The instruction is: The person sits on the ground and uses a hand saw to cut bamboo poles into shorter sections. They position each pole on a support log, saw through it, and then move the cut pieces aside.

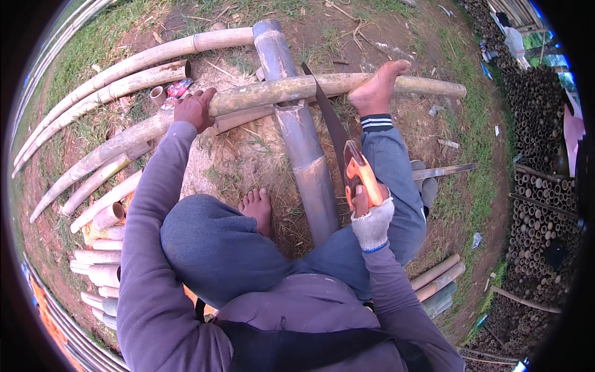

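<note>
Bare ground outdoors. Left hand fingers wrap the bamboo pole; right hand fingers clench the saw. Bare foot pins the pole beside the blade: a slip likely cuts toes.

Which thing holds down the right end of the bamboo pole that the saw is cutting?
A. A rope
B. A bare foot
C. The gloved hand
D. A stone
B: a bare foot presses on the bamboo pole just right of the saw, while the left hand grips the pole further left and the gloved right hand holds the saw's orange handle.
</note>
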### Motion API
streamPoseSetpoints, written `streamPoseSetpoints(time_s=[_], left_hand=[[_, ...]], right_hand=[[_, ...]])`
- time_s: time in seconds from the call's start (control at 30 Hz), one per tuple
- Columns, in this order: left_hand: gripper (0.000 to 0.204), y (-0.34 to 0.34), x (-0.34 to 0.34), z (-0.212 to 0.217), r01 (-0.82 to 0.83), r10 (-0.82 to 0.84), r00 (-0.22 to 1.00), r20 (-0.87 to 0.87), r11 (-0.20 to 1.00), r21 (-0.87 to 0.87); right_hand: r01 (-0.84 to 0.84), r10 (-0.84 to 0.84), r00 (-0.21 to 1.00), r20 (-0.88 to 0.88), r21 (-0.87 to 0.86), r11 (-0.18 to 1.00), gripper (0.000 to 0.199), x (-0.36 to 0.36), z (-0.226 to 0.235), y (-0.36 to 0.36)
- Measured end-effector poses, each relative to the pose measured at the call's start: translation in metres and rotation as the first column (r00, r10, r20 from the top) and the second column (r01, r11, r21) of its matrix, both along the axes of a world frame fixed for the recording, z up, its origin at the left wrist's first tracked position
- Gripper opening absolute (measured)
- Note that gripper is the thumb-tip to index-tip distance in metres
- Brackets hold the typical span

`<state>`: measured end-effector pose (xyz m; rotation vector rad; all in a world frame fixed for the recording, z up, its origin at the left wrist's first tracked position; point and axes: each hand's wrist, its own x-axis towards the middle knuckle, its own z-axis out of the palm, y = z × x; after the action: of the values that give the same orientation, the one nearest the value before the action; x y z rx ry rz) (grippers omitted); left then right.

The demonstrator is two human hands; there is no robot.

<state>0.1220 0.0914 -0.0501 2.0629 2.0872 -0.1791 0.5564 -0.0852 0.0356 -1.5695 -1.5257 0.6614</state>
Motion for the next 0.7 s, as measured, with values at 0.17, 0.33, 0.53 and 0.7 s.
streamPoseSetpoints(time_s=[0.17,0.33,0.53,0.7], left_hand=[[0.082,-0.014,-0.006,0.005,-0.062,0.062,0.997,-0.054,0.998,0.006],[0.083,-0.002,0.004,0.012,-0.032,0.03,0.998,-0.051,0.999,-0.042],[0.081,-0.015,-0.013,0.009,-0.078,0.078,0.996,-0.04,0.997,-0.019],[0.078,-0.016,-0.012,0.005,-0.065,0.063,0.996,-0.067,0.998,-0.02]], right_hand=[[-0.005,-0.006,0.983,-0.186,-0.056,0.998,0.023,0.003,-0.028,-0.007],[0.143,-0.169,0.931,0.324,0.102,0.984,0.045,-0.058,-0.05,0.168],[0.005,-0.017,0.993,-0.116,-0.105,0.994,0.022,-0.005,-0.006,-0.001],[-0.003,0.003,1.0,-0.012,-0.007,1.0,0.024,-0.005,-0.034,0.009]])
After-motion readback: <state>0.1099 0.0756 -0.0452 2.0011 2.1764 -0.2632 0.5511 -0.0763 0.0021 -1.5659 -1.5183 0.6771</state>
